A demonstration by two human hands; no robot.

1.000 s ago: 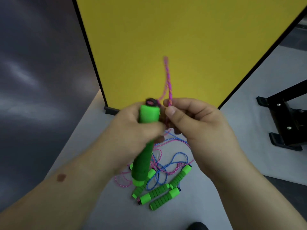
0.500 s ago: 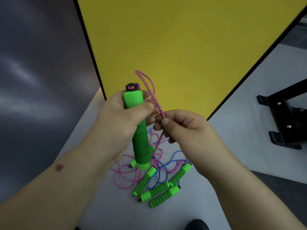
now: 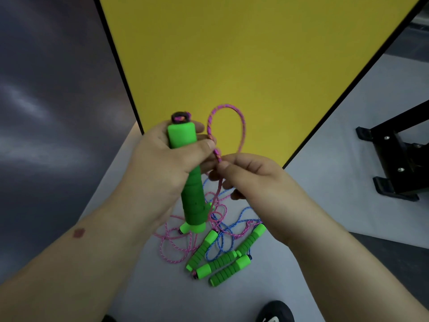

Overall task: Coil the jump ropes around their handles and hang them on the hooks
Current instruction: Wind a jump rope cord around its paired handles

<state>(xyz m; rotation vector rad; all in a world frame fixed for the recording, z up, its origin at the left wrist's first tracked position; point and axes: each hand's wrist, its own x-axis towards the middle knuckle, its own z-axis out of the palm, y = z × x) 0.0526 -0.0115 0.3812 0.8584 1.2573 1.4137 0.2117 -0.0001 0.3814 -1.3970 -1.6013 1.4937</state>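
My left hand (image 3: 162, 163) grips a green foam jump-rope handle (image 3: 191, 182), held upright with its black cap on top. A pink rope (image 3: 241, 126) leaves the cap, arches into a loop to the right and comes down into my right hand (image 3: 253, 177), which pinches it just beside the handle. Below my hands the pink rope hangs down to the floor. There several more green handles (image 3: 220, 261) lie in a tangle of pink and blue rope (image 3: 232, 228). No hooks are in view.
A yellow panel (image 3: 243, 54) with a black frame stands upright just behind my hands. A black metal stand foot (image 3: 394, 159) sits on the grey floor (image 3: 348, 135) at the right. A dark shoe (image 3: 275, 312) shows at the bottom edge.
The pink rope went from a straight strand pointing up to a wide loop right of the handle. The handle rose, then came down a little, and my right hand dropped lower.
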